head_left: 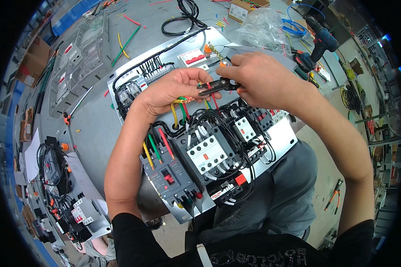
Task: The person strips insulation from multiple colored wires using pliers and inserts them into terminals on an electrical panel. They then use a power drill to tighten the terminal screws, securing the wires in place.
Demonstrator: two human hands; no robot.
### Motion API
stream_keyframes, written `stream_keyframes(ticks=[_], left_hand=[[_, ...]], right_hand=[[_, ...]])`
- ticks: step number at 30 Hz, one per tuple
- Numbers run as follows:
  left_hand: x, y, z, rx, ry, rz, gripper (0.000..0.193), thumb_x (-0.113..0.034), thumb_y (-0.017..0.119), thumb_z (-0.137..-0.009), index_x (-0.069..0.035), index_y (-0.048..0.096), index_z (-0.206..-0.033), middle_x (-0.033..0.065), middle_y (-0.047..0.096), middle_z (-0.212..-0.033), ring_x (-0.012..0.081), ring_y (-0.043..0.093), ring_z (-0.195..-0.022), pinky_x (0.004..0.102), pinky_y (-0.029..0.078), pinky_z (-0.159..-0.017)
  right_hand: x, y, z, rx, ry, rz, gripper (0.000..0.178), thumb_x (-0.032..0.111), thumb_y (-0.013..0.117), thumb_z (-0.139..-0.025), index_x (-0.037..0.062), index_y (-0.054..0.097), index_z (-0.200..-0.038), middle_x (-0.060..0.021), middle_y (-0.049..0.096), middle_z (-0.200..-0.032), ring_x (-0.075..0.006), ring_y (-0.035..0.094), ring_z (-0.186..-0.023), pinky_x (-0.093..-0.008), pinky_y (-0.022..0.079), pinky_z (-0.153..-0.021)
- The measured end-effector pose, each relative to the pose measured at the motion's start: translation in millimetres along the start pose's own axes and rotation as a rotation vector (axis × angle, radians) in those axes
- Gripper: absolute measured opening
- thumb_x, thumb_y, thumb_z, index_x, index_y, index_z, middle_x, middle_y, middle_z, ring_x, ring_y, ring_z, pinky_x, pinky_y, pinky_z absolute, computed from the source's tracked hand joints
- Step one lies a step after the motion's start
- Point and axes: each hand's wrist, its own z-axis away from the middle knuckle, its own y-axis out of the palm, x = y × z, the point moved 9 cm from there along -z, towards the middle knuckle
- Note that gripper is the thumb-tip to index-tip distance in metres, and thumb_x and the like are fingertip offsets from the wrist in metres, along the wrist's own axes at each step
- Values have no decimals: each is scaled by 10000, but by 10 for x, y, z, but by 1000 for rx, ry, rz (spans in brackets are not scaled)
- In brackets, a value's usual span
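My right hand (265, 78) is closed around the handles of a wire stripper (223, 84) with dark jaws. Those jaws rest across a red wire (214, 100), close to my left fingertips. My left hand (165, 91) pinches that red wire; below its palm stick out yellow, green and red wires with bare copper ends (185, 100). Under both hands lies a metal mounting plate (284, 144) full of electrical parts. It carries a dark moulded-case circuit breaker (176, 171) with yellow, green and red wires at its top, and a white-topped contactor (206, 155) among black wires.
A cordless drill (321, 41) and a clear plastic bag (263, 33) sit at the back right. Coiled black cable (181, 20) lies at the back. Left are a transparent meter box (87, 49), a long screwdriver (67, 118) and another wired panel (98, 224). Orange-handled pliers (335, 196) lie lower right.
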Motion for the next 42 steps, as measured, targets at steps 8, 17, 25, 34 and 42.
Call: stream_keyframes(ticks=[8,17,25,34,42], left_hand=[[0,3,7,50,0,10,286,-99,725,-976,6,627,-1223,194,749,-1225,202,740,-1118,284,587,-942],[18,-41,11,1,11,14,306,-107,734,-976,31,624,-1225,228,741,-1224,205,761,-1039,299,612,-943],[3,-4,20,6,0,41,302,-99,727,-978,39,626,-1226,222,743,-1217,214,757,-1063,301,610,-955],[1,-6,29,10,-11,47,292,-95,718,-982,35,633,-1230,206,745,-1222,204,754,-1064,304,607,-954],[25,-6,72,-13,-29,-7,208,-93,705,-996,12,683,-1174,184,750,-1222,196,754,-1055,303,610,-945]], right_hand=[[37,-23,-16,-9,-25,50,272,114,796,-799,51,727,-1055,-162,715,-954,-372,724,-930,-493,561,-839],[-22,31,12,2,-33,24,534,30,802,-735,101,671,-1248,-120,614,-932,-360,666,-910,-494,520,-806],[-50,40,11,-29,-43,-12,531,16,799,-723,117,682,-1231,-129,609,-898,-376,663,-889,-511,525,-766],[3,-70,-50,-58,-86,70,322,121,848,-739,102,728,-1038,-127,694,-906,-359,726,-845,-489,574,-739],[-1129,-1384,125,-730,491,-962,255,151,596,-954,17,646,-1165,-99,701,-907,-189,646,-735,-328,547,-689]])
